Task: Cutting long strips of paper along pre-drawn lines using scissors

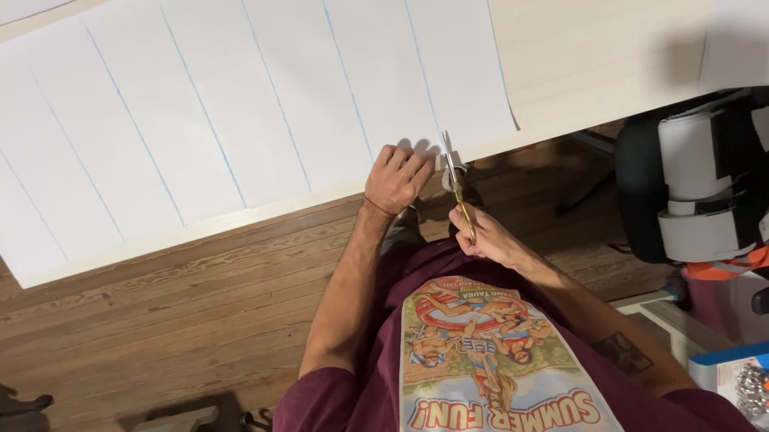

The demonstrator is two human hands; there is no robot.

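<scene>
The right hand [487, 236] gripped the handles of gold scissors [457, 186], whose blades met the near edge of a large white sheet ruled with blue lines [227, 111], just beyond the knuckles. The left hand [396, 180] pressed flat on that sheet beside the blades, holding it against the pale table [583, 47].

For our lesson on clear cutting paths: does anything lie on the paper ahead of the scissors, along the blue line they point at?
Nothing visible does. The scissors, in the right hand, meet the edge of the white paper, and the blue line runs bare across it. The left hand rests to the left of that line.
</scene>
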